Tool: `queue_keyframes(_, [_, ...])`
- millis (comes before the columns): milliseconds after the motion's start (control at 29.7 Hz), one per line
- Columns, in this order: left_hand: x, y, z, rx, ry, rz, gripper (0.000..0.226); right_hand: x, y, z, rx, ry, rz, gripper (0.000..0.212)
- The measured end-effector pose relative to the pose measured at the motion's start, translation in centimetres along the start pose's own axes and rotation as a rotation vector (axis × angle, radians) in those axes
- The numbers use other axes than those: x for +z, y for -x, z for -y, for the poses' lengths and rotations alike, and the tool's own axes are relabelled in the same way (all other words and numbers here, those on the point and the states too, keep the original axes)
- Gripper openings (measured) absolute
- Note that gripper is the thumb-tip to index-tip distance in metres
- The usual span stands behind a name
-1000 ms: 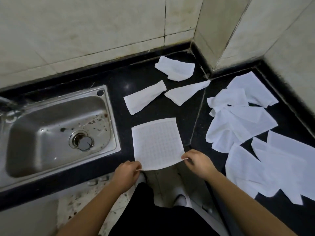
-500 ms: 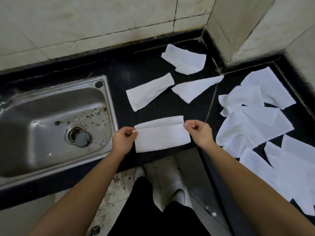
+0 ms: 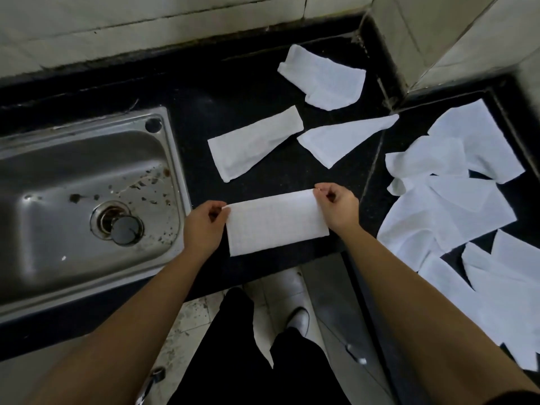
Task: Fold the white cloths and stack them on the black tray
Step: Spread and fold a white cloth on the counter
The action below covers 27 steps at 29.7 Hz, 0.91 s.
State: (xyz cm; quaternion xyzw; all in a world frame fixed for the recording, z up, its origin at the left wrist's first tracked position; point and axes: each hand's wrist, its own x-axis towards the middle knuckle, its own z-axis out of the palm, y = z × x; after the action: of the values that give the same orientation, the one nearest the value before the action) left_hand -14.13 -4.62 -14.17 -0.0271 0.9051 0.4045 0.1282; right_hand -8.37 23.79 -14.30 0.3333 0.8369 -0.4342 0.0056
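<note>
Had bare counter (image 3: 228, 92) left of the loose cloths, from the sink (image 3: 175, 159) rim back to the wall (image 3: 146, 19). Showed a narrow bare band between the folded cloth (image 3: 276, 222) at the front edge and the long cloth (image 3: 254, 143) and pointed cloth (image 3: 342, 138) beyond it. Farther back, blocked by a crumpled cloth (image 3: 324, 77) near the wall corner (image 3: 423, 39). To the right, crowded by a heap of cloths (image 3: 450, 211), overlapping, with few dark gaps.

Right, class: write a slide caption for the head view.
Left hand and right hand pinch the far corners of a folded white cloth on a black counter beside a sink.
</note>
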Motion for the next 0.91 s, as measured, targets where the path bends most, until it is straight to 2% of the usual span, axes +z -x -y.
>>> queue_keyframes(101, [0.3, -0.1, 0.6, 0.03, -0.087, -0.011, 0.017, 0.4, 0.1, 0.0, -0.041, 0.124, -0.017, 0.019])
queue_keyframes(202, [0.5, 0.4, 0.4, 0.077, -0.186, -0.015, 0.022, 0.4, 0.9, 0.2, -0.12, 0.261, 0.019, 0.029])
queue_keyframes(269, [0.3, 1.2, 0.3, 0.165, -0.266, -0.06, 0.033, 0.2, 1.7, -0.1, -0.326, 0.405, -0.066, 0.036])
queue_keyframes(336, [0.5, 1.9, 0.2, 0.373, -0.419, -0.079, 0.048, 0.1, 2.6, -0.7, -0.619, 0.595, -0.125, 0.04])
queue_keyframes(404, [0.9, 2.3, 0.2, 0.541, -0.589, 0.047, 0.06, 0.4, 3.5, -0.9, -0.762, 0.746, 0.041, 0.052])
queue_keyframes(471, [1.3, 2.5, 0.4, 0.628, -0.745, 0.206, 0.067, 0.9, 4.0, -1.2, -0.732, 0.876, 0.211, 0.067])
queue_keyframes(572, [1.4, 2.2, 1.8, 0.64, -0.895, 0.33, 0.076, 1.4, 3.5, -1.6, -0.591, 0.958, 0.289, 0.082])
queue_keyframes(639, [1.2, 1.9, 2.5, 0.61, -0.919, 0.352, 0.08, 1.3, 3.1, -1.8, -0.529, 0.965, 0.306, 0.086])
queue_keyframes(807, [1.3, 2.0, 2.8, 0.611, -0.916, 0.357, 0.08, 1.4, 3.0, -2.0, -0.551, 0.979, 0.294, 0.09])
queue_keyframes(908, [1.1, 2.0, 2.6, 0.595, -0.905, 0.382, 0.079, 1.1, 3.5, -2.1, -0.518, 0.908, 0.276, 0.1])
